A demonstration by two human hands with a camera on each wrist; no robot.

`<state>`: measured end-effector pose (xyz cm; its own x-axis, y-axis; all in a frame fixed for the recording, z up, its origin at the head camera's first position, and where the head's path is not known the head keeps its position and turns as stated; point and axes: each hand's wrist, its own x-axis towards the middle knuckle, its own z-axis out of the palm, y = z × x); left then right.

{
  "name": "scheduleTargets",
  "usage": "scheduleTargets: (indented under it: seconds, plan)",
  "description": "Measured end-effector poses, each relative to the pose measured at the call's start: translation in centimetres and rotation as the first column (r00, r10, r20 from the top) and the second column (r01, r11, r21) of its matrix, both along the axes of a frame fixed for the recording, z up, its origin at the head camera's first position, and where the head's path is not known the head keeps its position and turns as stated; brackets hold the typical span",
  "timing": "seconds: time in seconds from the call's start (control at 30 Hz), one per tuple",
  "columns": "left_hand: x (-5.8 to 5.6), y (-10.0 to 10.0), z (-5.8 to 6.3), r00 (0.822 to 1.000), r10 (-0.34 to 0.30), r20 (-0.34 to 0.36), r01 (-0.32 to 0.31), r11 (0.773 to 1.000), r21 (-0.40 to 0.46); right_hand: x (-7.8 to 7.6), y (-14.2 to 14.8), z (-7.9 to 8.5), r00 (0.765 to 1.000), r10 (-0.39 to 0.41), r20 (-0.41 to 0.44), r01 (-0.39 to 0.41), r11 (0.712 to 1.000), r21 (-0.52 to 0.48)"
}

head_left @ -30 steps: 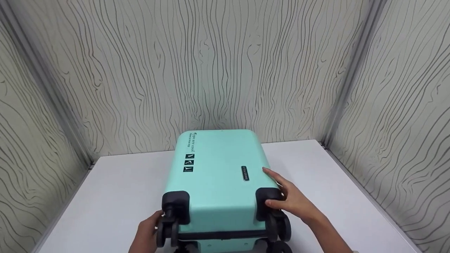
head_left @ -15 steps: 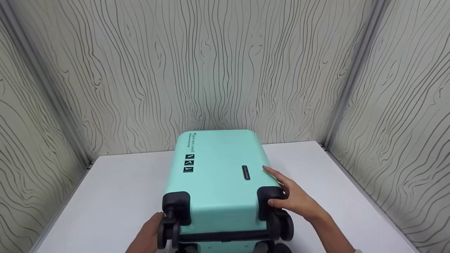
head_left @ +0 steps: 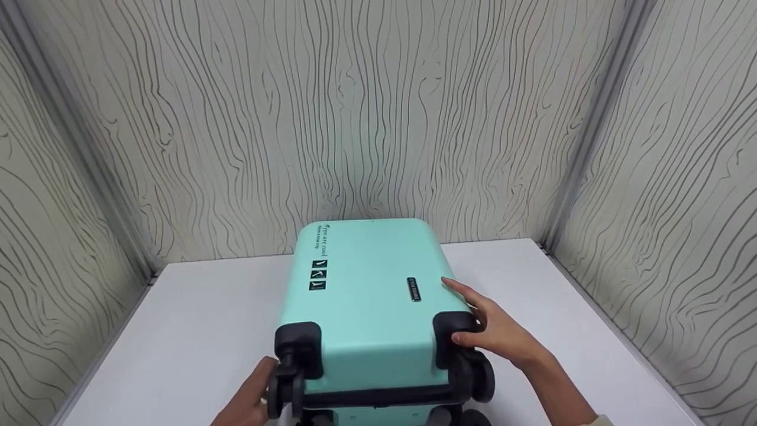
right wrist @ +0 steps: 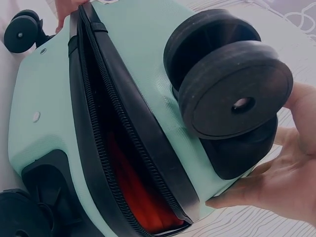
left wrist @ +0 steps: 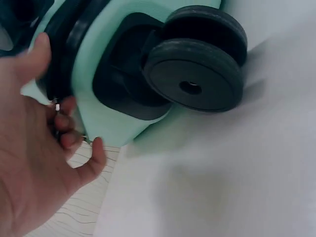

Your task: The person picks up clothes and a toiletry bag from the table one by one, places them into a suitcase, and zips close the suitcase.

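Much inside the partly unzipped suitcase (head_left: 369,284) is hidden.

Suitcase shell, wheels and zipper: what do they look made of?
Suitcase shell: satin mint green, probably hard plastic; smooth rounded front, soft sheen.
Wheels: matte black, likely plastic; duller, greyish edges suggest rubber there.
Zipper: black, finely ridged, no metallic shine, perhaps nylon.

Suitcase (right wrist: 140,118) close in wrist views
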<state>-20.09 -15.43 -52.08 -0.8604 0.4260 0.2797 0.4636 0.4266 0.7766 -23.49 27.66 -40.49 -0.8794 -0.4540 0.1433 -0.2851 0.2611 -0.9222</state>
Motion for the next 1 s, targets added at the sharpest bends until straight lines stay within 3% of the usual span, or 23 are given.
scheduleTargets:
  seconds: [0.03,0.07,0.1,0.13,0.27,0.4,0.57,0.63,0.8,1.0]
  plan:
    - [-0.3,0.2,-0.1,0.995,0.063,0.077,-0.064,0.998,0.012,0.0,0.1,0.0,1.000,0.007,0.001,-0.007,1.000,-0.003]
    - [-0.6,0.3,-0.2,0.991,0.114,0.076,-0.113,0.993,-0.013,0.0,0.1,0.1,1.000,0.015,0.000,-0.015,1.000,-0.007]
    - [-0.9,0.5,-0.3,0.975,0.174,0.136,-0.175,0.985,-0.006,0.0,0.2,0.2,1.000,0.021,-0.005,-0.021,1.000,-0.009]
    - [-1.0,0.6,-0.4,0.967,0.210,0.141,-0.210,0.978,-0.016,0.0,0.3,0.3,1.000,0.026,-0.014,-0.026,1.000,-0.013]
    - [-1.0,0.9,-0.8,0.954,0.298,0.042,-0.297,0.954,-0.034,-0.3,0.9,0.7,0.999,0.036,-0.021,-0.037,0.997,-0.072]
    - [-0.6,1.2,-0.9,0.938,0.348,0.003,-0.348,0.937,-0.018,-0.4,1.2,0.6,1.000,0.022,0.020,-0.019,0.992,-0.123]
    - [0.3,1.9,-0.8,0.935,0.353,-0.018,-0.353,0.936,0.010,0.0,0.6,-0.2,0.997,-0.067,0.044,0.070,0.995,-0.067]
    - [0.7,2.1,-0.8,0.921,0.388,-0.036,-0.388,0.922,0.014,0.1,0.0,-0.5,0.992,-0.106,0.061,0.108,0.994,-0.026]
    - [1.4,2.4,-0.6,0.853,0.512,-0.098,-0.519,0.852,-0.063,0.0,-1.0,-1.2,0.982,-0.144,0.122,0.141,0.989,0.037]
    - [1.4,2.5,0.0,0.815,0.543,-0.201,-0.575,0.799,-0.175,0.3,-1.3,-1.2,0.980,-0.136,0.146,0.136,0.991,0.011]
